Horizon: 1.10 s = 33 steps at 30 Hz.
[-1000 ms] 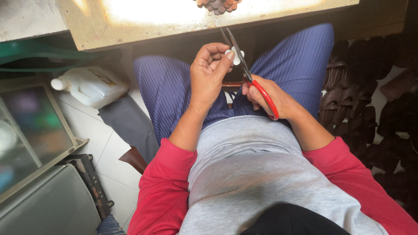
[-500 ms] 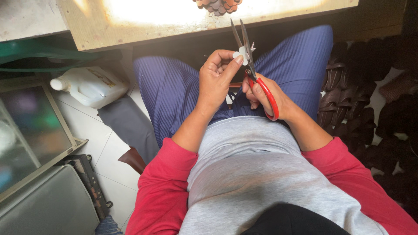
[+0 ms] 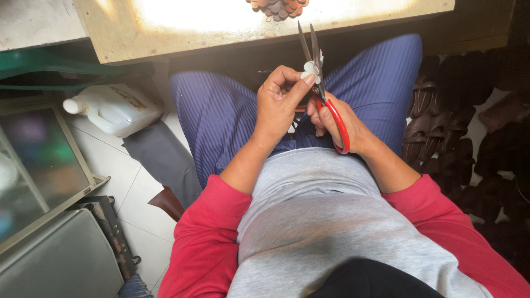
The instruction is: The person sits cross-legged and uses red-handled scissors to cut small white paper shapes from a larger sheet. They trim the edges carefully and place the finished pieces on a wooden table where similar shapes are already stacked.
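Hands: both raised over the lap, close together, almost touching at the fingertips. Left hand (image 3: 281,105) pinches a small pale, lobed piece of cut material (image 3: 311,70) between thumb and forefinger, fingers closed on its lower edge. Right hand (image 3: 337,121) is wrapped around the red looped handles of a pair of dark-bladed metal scissors (image 3: 323,91), grip closed; blades stand slightly apart at the tips. Position of piece: at the scissors' pivot end, directly beyond the left fingertips and up and left of the right knuckles, touching or just beside the blades; whether the blades actually bite it cannot be told. Long axis: scissors run from the right palm up and slightly left, tips pointing away from the body toward the pale wooden workbench edge (image 3: 165,47). Left hand is the nearer to the piece. Edges: blade tips appear to reach up to the bench edge; clearance there cannot be told. A cluster of brown scalloped pieces (image 3: 276,6) lies on the bench top beyond. Open room: blue striped trousers (image 3: 221,116) below, free space over the lap. Apart, to the left: white plastic jug (image 3: 113,107) on the tiled floor. To the right: stacked dark sandal straps (image 3: 436,127), clear of the hands.
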Each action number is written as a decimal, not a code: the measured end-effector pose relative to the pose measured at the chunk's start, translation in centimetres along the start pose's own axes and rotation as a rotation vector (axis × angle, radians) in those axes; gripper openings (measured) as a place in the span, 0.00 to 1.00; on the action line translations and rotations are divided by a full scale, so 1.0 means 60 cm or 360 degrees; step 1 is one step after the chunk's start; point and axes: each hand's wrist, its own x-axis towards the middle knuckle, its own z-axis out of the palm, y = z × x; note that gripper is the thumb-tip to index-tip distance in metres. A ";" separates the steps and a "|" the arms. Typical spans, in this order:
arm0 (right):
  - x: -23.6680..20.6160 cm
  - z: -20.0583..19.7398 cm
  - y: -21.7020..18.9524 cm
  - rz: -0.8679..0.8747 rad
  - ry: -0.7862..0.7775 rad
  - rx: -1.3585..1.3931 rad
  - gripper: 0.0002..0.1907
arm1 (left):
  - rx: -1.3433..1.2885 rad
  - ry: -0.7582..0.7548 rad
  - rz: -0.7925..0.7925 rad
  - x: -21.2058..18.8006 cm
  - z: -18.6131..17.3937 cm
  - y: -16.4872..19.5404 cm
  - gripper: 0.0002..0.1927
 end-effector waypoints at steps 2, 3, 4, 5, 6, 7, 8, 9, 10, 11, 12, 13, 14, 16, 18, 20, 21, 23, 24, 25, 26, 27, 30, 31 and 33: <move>0.000 -0.003 0.000 0.0038 0.0012 -0.0039 0.33 | 0.0013 -0.0005 0.0002 0.001 0.000 0.001 0.06; 0.000 -0.002 -0.001 0.0061 0.0016 -0.0055 0.33 | 0.0002 -0.0008 -0.0005 0.001 -0.001 0.002 0.06; 0.000 -0.004 -0.001 0.0053 0.0017 -0.0089 0.33 | -0.0009 -0.0013 -0.0010 0.002 -0.001 0.002 0.05; 0.000 -0.006 -0.002 0.0044 0.0020 -0.0125 0.33 | 0.0006 -0.0012 -0.0008 0.003 -0.002 0.002 0.06; 0.000 -0.006 -0.003 0.0037 0.0021 -0.0160 0.33 | 0.0021 -0.0009 -0.0009 0.003 -0.003 0.003 0.06; 0.000 -0.005 -0.004 0.0037 0.0020 -0.0161 0.33 | 0.0035 -0.0005 -0.0010 0.002 -0.004 0.003 0.06; -0.001 -0.006 -0.005 0.0035 0.0021 -0.0162 0.33 | 0.0039 -0.0004 -0.0012 0.002 -0.003 0.003 0.06; -0.001 -0.006 -0.007 0.0031 0.0023 -0.0164 0.33 | 0.0043 -0.0003 -0.0013 0.003 -0.003 0.002 0.06; -0.001 -0.005 -0.008 0.0045 0.0036 -0.0179 0.32 | 0.0048 -0.0002 -0.0013 0.003 -0.004 0.002 0.06; -0.001 -0.003 -0.009 0.0059 0.0048 -0.0193 0.32 | 0.0057 -0.0003 -0.0013 0.002 -0.005 0.002 0.05; -0.002 -0.004 -0.010 0.0074 0.0061 -0.0208 0.32 | 0.0067 -0.0004 -0.0014 0.003 -0.005 0.001 0.05; -0.003 -0.002 -0.010 0.0074 0.0078 -0.0221 0.32 | 0.0076 -0.0005 -0.0015 0.003 -0.005 0.000 0.05; -0.003 -0.001 -0.010 0.0072 0.0096 -0.0235 0.32 | 0.0063 -0.0003 -0.0019 0.003 -0.005 -0.001 0.05; -0.003 0.000 -0.010 0.0084 0.0119 -0.0254 0.31 | 0.0034 0.0001 -0.0031 0.003 -0.005 -0.004 0.05; -0.003 0.000 -0.010 0.0110 0.0127 -0.0261 0.31 | 0.0046 0.0010 -0.0027 0.004 -0.006 -0.006 0.05; -0.003 0.000 -0.008 0.0140 0.0134 -0.0254 0.30 | 0.0037 0.0018 -0.0002 0.004 -0.007 -0.007 0.05; -0.003 -0.001 -0.008 0.0155 0.0138 -0.0251 0.30 | 0.0022 0.0023 0.0019 0.004 -0.006 -0.006 0.04; -0.003 0.000 -0.006 0.0150 0.0116 -0.0234 0.29 | -0.0027 0.0031 0.0058 0.005 -0.006 -0.004 0.06; -0.003 -0.001 -0.005 0.0148 0.0105 -0.0224 0.29 | -0.0059 0.0035 0.0076 0.006 -0.004 -0.003 0.07; -0.004 -0.001 -0.005 0.0134 0.0097 -0.0220 0.29 | -0.0091 0.0041 0.0093 0.007 -0.003 -0.001 0.08; -0.004 -0.001 -0.004 0.0120 0.0088 -0.0217 0.29 | -0.0116 0.0050 0.0081 0.007 -0.002 0.001 0.08; -0.003 0.000 -0.004 0.0105 0.0080 -0.0214 0.29 | -0.0141 0.0058 0.0070 0.008 -0.001 0.003 0.09; 0.000 -0.001 -0.002 0.0120 0.0069 -0.0162 0.31 | -0.0133 0.0065 0.0025 0.006 0.003 0.008 0.10; 0.001 -0.001 -0.002 0.0091 0.0055 -0.0149 0.32 | -0.0117 0.0064 0.0008 0.004 0.003 0.010 0.10; 0.003 -0.004 -0.002 0.0035 0.0021 -0.0121 0.34 | -0.0108 0.0078 -0.0106 -0.002 0.006 0.011 0.10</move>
